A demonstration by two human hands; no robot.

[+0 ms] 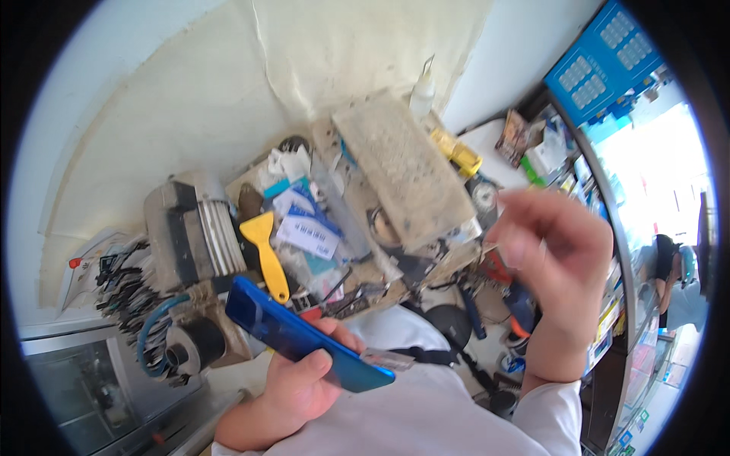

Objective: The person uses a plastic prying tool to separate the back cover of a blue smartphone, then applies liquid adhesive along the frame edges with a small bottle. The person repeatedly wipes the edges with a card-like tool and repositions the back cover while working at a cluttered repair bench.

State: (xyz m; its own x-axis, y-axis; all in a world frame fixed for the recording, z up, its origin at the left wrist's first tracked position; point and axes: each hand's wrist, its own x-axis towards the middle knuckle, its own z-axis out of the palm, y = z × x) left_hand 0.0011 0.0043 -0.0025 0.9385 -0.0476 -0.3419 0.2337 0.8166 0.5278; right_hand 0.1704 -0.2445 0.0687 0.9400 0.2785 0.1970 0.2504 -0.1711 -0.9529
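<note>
My left hand [300, 380] grips a blue smartphone [293, 323], held at a slant in front of my body. Beside the phone's lower end lies a small translucent piece [388, 359] with something black by it. My right hand [551, 266] is raised at the right of the cluttered bench, fingers curled and pinched around something thin and too small to make out. Behind the phone are a yellow scraper [266, 254], paper packets [308, 235] and a large dusty tan slab [403, 167].
At left stand a grey motor [179, 228], a black cylinder [198, 346] and bunched dark strips [133, 289]. A bottle [422, 95] and yellow item [456, 148] are at the back. Dark tools [475, 319] lie below. A person [669, 277] is at far right.
</note>
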